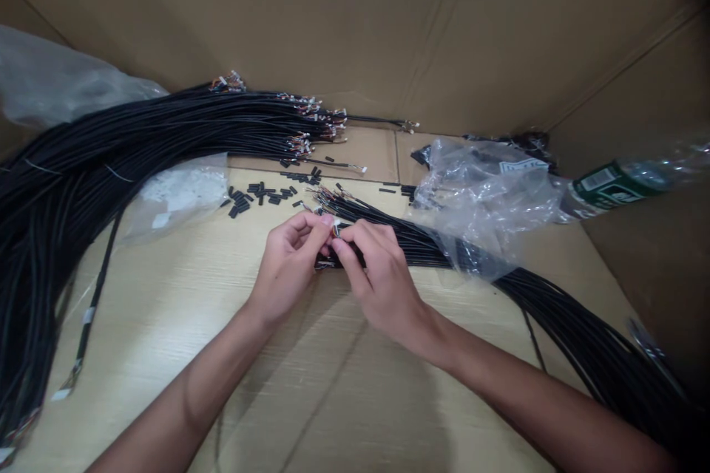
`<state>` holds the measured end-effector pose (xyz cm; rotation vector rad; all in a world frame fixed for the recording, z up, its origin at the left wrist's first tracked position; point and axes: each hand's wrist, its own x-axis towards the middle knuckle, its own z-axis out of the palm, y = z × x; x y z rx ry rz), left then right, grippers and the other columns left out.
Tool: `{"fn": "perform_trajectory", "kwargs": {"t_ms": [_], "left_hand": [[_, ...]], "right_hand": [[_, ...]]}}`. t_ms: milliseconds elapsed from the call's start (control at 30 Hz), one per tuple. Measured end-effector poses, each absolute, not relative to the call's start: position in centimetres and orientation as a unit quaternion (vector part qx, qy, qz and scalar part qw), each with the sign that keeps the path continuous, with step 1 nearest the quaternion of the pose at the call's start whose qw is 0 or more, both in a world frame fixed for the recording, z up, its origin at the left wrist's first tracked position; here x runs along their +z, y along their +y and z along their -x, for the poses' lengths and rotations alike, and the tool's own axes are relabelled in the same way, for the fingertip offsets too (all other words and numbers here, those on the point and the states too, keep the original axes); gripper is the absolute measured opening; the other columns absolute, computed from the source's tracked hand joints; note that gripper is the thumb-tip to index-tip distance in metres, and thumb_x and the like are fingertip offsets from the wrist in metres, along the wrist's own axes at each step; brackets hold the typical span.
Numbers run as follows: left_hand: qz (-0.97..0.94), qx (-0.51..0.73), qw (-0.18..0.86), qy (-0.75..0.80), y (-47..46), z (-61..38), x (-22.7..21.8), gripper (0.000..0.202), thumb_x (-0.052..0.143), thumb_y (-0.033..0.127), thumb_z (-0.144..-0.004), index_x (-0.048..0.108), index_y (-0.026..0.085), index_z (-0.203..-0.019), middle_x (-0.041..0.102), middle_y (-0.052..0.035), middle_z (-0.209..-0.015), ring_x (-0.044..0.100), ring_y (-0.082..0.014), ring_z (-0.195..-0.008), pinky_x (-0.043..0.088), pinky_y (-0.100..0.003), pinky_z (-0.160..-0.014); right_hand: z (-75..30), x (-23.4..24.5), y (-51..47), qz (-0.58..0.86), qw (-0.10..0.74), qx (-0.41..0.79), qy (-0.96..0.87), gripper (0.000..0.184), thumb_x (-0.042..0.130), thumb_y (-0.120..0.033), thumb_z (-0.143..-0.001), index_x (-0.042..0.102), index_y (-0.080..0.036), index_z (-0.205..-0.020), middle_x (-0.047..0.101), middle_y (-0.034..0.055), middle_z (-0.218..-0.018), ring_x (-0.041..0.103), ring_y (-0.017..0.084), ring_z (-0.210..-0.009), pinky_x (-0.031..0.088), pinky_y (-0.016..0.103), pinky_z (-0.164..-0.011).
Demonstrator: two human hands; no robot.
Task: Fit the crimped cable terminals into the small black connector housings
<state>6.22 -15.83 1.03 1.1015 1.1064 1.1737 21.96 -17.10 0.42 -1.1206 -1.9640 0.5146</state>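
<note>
Head view: left hand [288, 259] and right hand [382, 266] narrowly pinch white connector [336, 224] (partly hidden), inward of table's [177, 295] far edge; I'd pinch lightly, brace wrists, keep wires [335, 233] unstrained.

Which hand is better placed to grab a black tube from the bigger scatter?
Probably the left: the bigger scatter of short black tubes lies nearer the left hand than the right hand. Both hands meet at a small white connector.

Matt cardboard [333, 15] is seen at twelve o'clock, a glossy, crinkled plastic bag [488, 192] at three, smooth-coated cables [541, 292] at four.
</note>
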Motion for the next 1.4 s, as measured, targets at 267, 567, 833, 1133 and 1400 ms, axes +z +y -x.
{"fn": "perform_trajectory", "kwargs": {"t_ms": [267, 567, 833, 1133, 1400], "left_hand": [[-0.507, 0.489, 0.537, 0.465, -15.8, -6.5, 1.1, 0.032, 0.069, 0.042, -0.101, 0.061, 0.016, -0.084, 0.057, 0.001, -0.08, 0.053, -0.0109, -0.075, 0.044, -0.023, -0.074], [-0.559, 0.489, 0.487, 0.459, -16.1, -6.5, 1.2, 0.025, 0.063, 0.038, -0.105, 0.059, 0.018, -0.089, 0.062, 0.0, -0.085, 0.058, -0.0124, -0.078, 0.047, -0.025, -0.075], [-0.597, 0.489, 0.451, 0.448, -16.1, -6.4, 0.8, 0.024, 0.061, 0.039, -0.107, 0.06, 0.019, -0.094, 0.06, 0.0005, -0.088, 0.057, -0.0118, -0.079, 0.045, -0.026, -0.075], [-0.599, 0.49, 0.427, 0.468, -15.9, -6.2, 0.6, 0.023, 0.061, 0.039, -0.106, 0.06, 0.02, -0.094, 0.061, -0.0015, -0.09, 0.055, -0.0148, -0.081, 0.045, -0.028, -0.075], [-0.601, 0.484, 0.427, 0.471, -16.0, -6.2, 0.6, 0.023, 0.061, 0.04, -0.106, 0.061, 0.02, -0.095, 0.063, -0.0015, -0.091, 0.057, -0.0146, -0.083, 0.047, -0.028, -0.078]], "right_hand": [[-22.1, 0.3, -17.0, 0.426, 0.407, 0.212, -0.779, 0.022, 0.038, -0.02, -0.113, 0.048, -0.021, -0.094, 0.055, 0.0033, -0.091, 0.051, 0.019, -0.088, 0.037, 0.037, -0.087], [-22.1, 0.2, -16.7, 0.408, 0.44, 0.316, -0.735, 0.025, 0.039, -0.028, -0.114, 0.051, -0.021, -0.093, 0.054, 0.0028, -0.092, 0.051, 0.018, -0.086, 0.039, 0.036, -0.083], [-22.1, 0.3, -16.4, 0.406, 0.469, 0.365, -0.694, 0.026, 0.046, -0.031, -0.112, 0.056, -0.021, -0.09, 0.057, 0.0011, -0.088, 0.053, 0.016, -0.082, 0.042, 0.033, -0.079], [-22.3, 0.9, -16.6, 0.416, 0.512, 0.167, -0.733, 0.006, 0.062, -0.017, -0.1, 0.062, -0.023, -0.1, 0.065, 0.0044, -0.095, 0.063, 0.02, -0.089, 0.052, 0.038, -0.084], [-22.1, 1.2, -16.8, 0.406, 0.533, 0.181, -0.719, 0.012, 0.066, -0.012, -0.098, 0.068, -0.024, -0.099, 0.069, 0.0035, -0.094, 0.066, 0.019, -0.088, 0.054, 0.037, -0.082]]}}
